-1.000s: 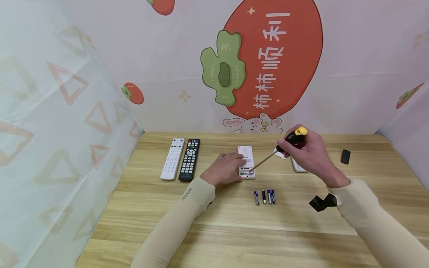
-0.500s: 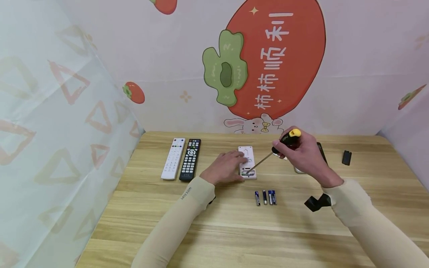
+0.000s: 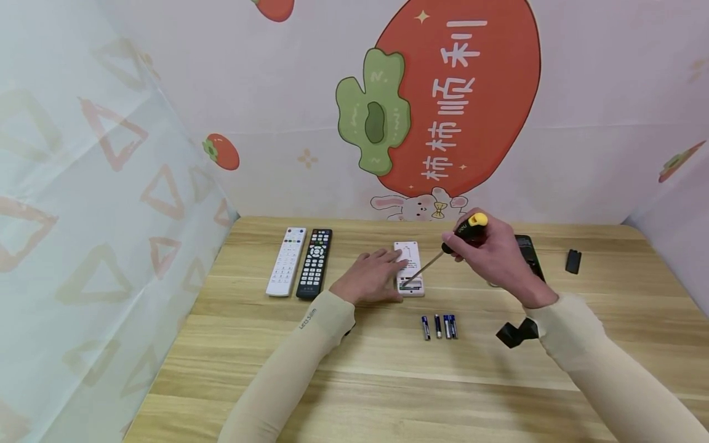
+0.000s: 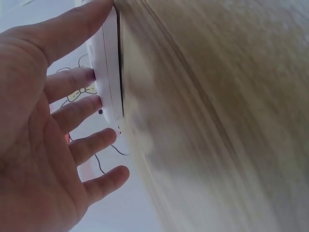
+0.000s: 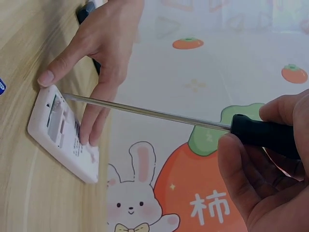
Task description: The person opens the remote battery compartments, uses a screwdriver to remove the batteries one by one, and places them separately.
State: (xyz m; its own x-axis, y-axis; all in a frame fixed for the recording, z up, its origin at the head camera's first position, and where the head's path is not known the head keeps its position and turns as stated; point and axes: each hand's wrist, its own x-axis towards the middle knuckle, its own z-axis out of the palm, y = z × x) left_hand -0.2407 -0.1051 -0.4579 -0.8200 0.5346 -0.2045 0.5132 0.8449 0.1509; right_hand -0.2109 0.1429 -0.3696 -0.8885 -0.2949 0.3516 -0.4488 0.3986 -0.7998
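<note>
My right hand (image 3: 490, 252) grips the black-and-yellow handle of a screwdriver (image 3: 423, 268), its metal shaft slanting down to the left. The tip meets the uncovered battery compartment of a white remote control (image 3: 408, 255) lying back side up; in the right wrist view the remote control (image 5: 67, 151) shows the tip near the compartment's corner. My left hand (image 3: 373, 277) steadies the remote control with fairly straight fingers. Its thumb presses the near corner and two fingers lie against the back; in the left wrist view the other two fingers (image 4: 108, 180) extend past it.
Several batteries (image 3: 438, 327) lie in front of the remote control. A white remote (image 3: 286, 261) and a black remote (image 3: 314, 264) lie at the left. A dark device (image 3: 528, 252), partly hidden, lies behind my right arm. A small black cover (image 3: 573, 261) is farther right.
My right hand has moved left with the screwdriver, and its tip has shifted leftward within the battery compartment. The dark device has become more visible. My left hand stays on the remote control.
</note>
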